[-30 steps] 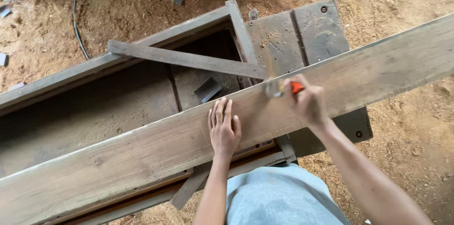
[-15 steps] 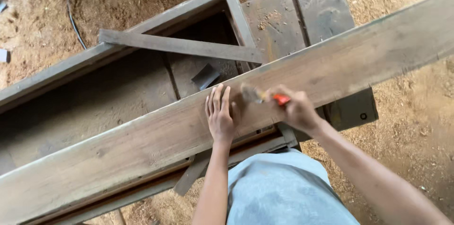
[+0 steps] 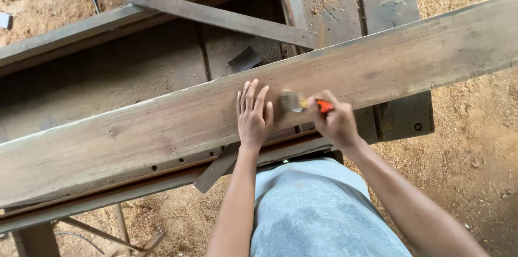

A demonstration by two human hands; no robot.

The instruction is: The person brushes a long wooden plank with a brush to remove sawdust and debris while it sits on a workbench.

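Two hands on one plank (image 3: 162,127), both near its middle. Left hand (image 3: 252,116) lies flat on the top face, fingers spread and pointing away from the body, palm pressing down; reads as a steadying hold. Right hand (image 3: 335,123) is closed round the orange handle of a small brush (image 3: 302,103). Brush head sits on the wood just beside the left fingertips. It is motion-blurred, so I can't say for certain whether it's bristles or a flat blade; brush is my best read.

Step in hand, as I judge it: working the brush over the plank's top face, at the stretch between the hands.

A next stroke would call for: left palm kept down so the board doesn't skate, brush head kept flat to the face, strokes run along the grain, left fingers kept out of the path.

Plank: long, wide, grey-brown, weathered, darker streaks along the grain. It runs diagonally across the view, lower left to upper right, and passes out of view at both edges. It rests on a worn, rusty metal machine bed (image 3: 356,3) and its long frame (image 3: 135,14), with the near edge just above the person's grey shorts (image 3: 318,208).

Sawdust ground (image 3: 475,143) all round. A loose timber strip (image 3: 221,17) lies across the frame behind the plank.
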